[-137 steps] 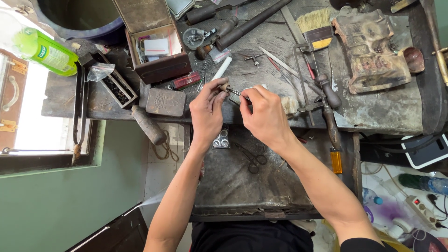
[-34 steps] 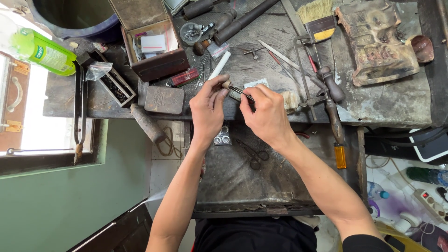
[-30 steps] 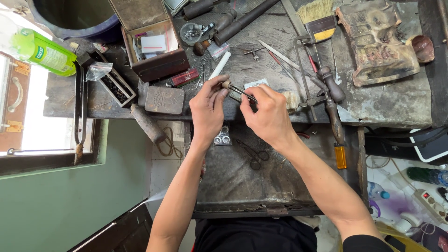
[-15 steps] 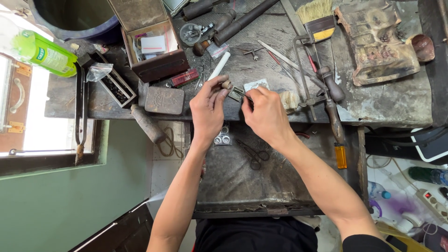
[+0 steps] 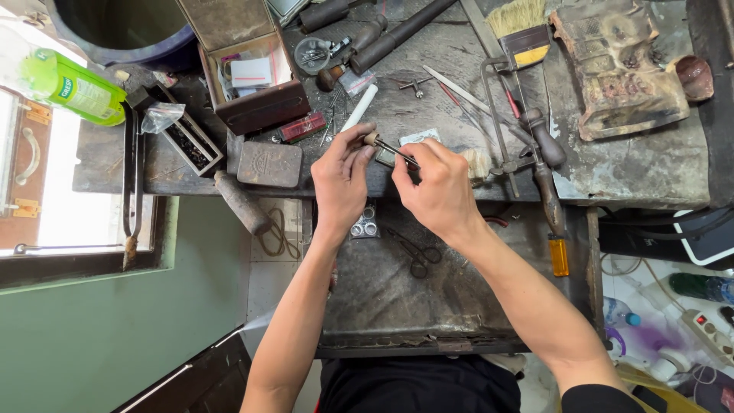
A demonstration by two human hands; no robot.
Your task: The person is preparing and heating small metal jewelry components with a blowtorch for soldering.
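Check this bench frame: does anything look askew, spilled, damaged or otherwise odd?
Nothing looks spilled or broken. The bench is cluttered and worn. The green bottle lies on its side at the far left edge. The left hand and right hand hold a thin tool over the bench edge.

Green bottle (image 5: 70, 86), brush (image 5: 522, 27), scissors (image 5: 415, 251)

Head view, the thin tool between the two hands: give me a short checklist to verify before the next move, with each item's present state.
1. Left hand pinches the wooden knob end: ok.
2. Right hand grips the thin tool: ok.
3. Tool tip visible: not ok, hidden by fingers.
4. Work held over the bench edge: ok.
5. Scissors lie apart from both hands: ok.
6. Tool seated firmly in the knob: cannot tell.
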